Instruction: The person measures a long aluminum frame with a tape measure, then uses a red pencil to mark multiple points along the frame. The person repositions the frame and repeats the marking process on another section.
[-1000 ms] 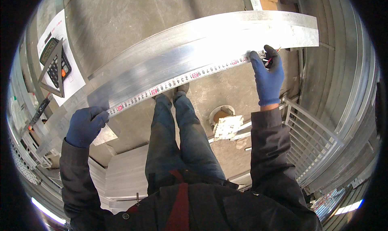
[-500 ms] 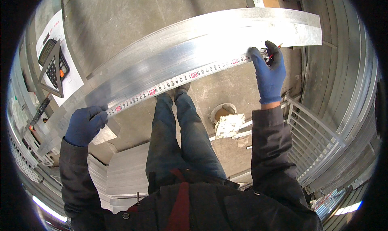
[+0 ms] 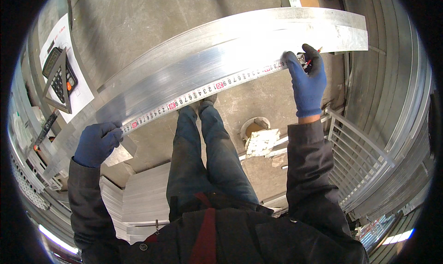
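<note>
A long, shiny metal profile lies crosswise in front of me. The white blade of a tape measure is stretched along its near edge, its markings facing up. My left hand, in a blue work glove with dark fingers, is closed on the blade's left end; whatever else it holds is hidden. My right hand, gloved alike, pinches the right end, where a small dark and shiny part shows between thumb and fingers. A thin red pencil or pen also sticks out of this hand.
At left, a calculator and a metal triangle lie on a white sheet, with a black-handled tool nearby. A white barred frame and long profiles stand at right. A round container sits on the floor.
Almost nothing differs. The metal profile and the sheet have shifted very slightly in the picture; both hands keep their places on the tape measure.
</note>
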The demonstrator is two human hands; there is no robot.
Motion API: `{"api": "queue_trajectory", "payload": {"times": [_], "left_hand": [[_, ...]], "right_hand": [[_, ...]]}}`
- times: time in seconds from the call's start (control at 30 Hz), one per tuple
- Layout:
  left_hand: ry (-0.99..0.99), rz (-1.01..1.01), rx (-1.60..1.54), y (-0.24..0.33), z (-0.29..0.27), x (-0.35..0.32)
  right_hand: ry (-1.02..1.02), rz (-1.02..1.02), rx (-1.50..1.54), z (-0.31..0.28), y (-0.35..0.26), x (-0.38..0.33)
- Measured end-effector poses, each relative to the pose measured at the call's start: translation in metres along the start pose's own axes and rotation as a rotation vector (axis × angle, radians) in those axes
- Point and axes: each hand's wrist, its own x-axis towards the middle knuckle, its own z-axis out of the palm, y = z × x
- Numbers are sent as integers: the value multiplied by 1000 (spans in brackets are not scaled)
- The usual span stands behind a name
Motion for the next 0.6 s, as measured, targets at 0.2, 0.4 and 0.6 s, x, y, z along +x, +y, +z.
{"api": "queue_trajectory", "payload": {"times": [0.2, 0.4, 0.6], "left_hand": [[7, 18, -39, -6, 2, 2], [-23, -30, -67, -5, 0, 4], [-54, -50, -149, -8, 0, 6]], "right_hand": [[5, 108, 50, -5, -9, -2], [97, 25, 118, -22, -29, -8], [0, -218, 226, -30, -44, -25]]}}
